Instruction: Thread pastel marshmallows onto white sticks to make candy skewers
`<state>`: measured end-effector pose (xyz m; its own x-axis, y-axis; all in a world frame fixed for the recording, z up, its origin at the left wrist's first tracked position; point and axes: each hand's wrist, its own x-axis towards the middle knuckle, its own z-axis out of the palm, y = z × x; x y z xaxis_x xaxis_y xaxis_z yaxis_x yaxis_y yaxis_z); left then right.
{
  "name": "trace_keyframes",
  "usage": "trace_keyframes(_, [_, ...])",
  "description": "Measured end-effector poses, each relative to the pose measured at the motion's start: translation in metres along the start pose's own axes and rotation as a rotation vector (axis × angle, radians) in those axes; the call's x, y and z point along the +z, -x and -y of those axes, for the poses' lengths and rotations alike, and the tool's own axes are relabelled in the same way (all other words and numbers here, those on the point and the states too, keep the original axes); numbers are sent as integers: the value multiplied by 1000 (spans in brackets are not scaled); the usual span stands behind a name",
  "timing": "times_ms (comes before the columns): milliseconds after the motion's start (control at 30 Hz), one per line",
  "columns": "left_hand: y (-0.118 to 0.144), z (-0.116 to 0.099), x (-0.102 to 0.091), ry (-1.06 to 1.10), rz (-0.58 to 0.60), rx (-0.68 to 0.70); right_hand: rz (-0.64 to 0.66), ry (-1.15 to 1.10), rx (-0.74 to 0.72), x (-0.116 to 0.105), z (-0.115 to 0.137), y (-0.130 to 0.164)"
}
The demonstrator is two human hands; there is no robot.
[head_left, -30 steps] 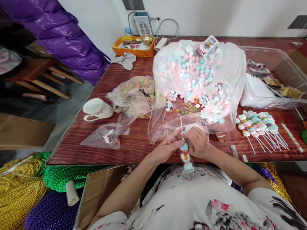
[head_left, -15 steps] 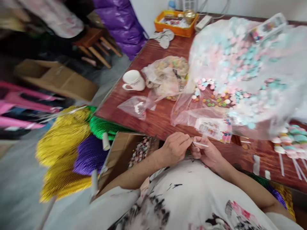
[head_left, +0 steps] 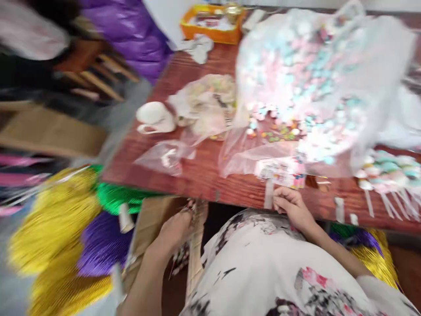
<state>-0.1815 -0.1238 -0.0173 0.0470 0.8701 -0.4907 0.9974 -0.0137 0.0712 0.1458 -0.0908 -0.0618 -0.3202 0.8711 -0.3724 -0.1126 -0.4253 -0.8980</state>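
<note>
My left hand [head_left: 179, 224] is down inside a cardboard box [head_left: 149, 221] below the table edge, at a pile of small mixed-colour pieces [head_left: 180, 259]. Blur and the hand's own back hide its fingertips, so whether it grips any is unclear. At the table's front edge, my right hand [head_left: 289, 204] has its fingers curled closed. A whitish strip [head_left: 269, 193] stands right beside those fingertips; whether they hold it cannot be made out. Just beyond lies a printed card [head_left: 279, 170] in clear plastic.
Large clear bags of pastel sweets [head_left: 302, 79] cover the table's back right. Sweets on white sticks [head_left: 391, 175] lie at right. A white mug [head_left: 155, 117], small plastic bag [head_left: 166, 158] and orange tray [head_left: 210, 26] stand leftward. Shiny yellow bundles [head_left: 52, 219] lie beside the box.
My left hand has left my right hand and moved left and down into the box. My right hand stays near the table edge; the white stick between its fingers no longer shows clearly. The view shifted.
</note>
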Motion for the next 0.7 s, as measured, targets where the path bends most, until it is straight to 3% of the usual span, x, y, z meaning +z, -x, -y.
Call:
trace_keyframes(100, [-37,-65,-13,208,-203,544,-122,59,-156,-1,2,3])
trace_keyframes(167, [-62,-119,-23,162,-298,832,-253,179,-290,-6,3,11])
trace_keyframes(267, [-97,-187,-31,-72,-408,912,-409,353,-423,-23,5,30])
trace_keyframes(333, [-112,-210,-30,-190,-401,912,-497,447,-462,-38,4,46])
trace_keyframes(433, [-120,-219,-22,-317,-401,910,-631,622,-490,-63,-1,63])
trace_keyframes(567, [-124,-210,-9,-386,-497,911,-796,941,-537,-99,-6,71])
trace_keyframes(700, [-134,-202,-10,-400,-523,905,-1049,1194,-509,-138,9,77])
